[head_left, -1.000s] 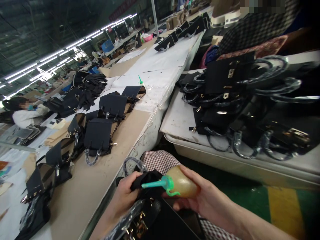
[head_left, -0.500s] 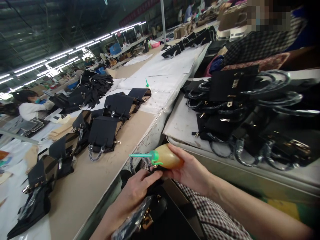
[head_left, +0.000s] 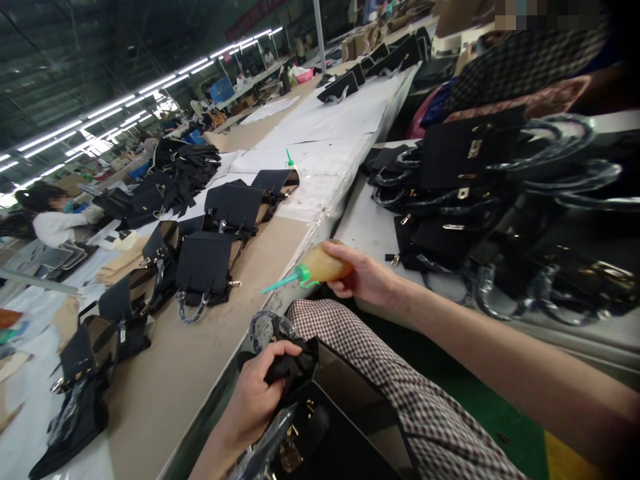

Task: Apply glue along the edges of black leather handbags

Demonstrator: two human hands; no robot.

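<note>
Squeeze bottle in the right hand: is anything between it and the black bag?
Nothing visible stands between the squeeze bottle and the black bag; the left hand grips bunched black material at its edge.

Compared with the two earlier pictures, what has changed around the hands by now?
The right hand has lifted the squeeze bottle up and away from the black handbag, toward the table. Nothing was let go: the left hand still grips the black handbag, and the row of handbags stayed put.
</note>
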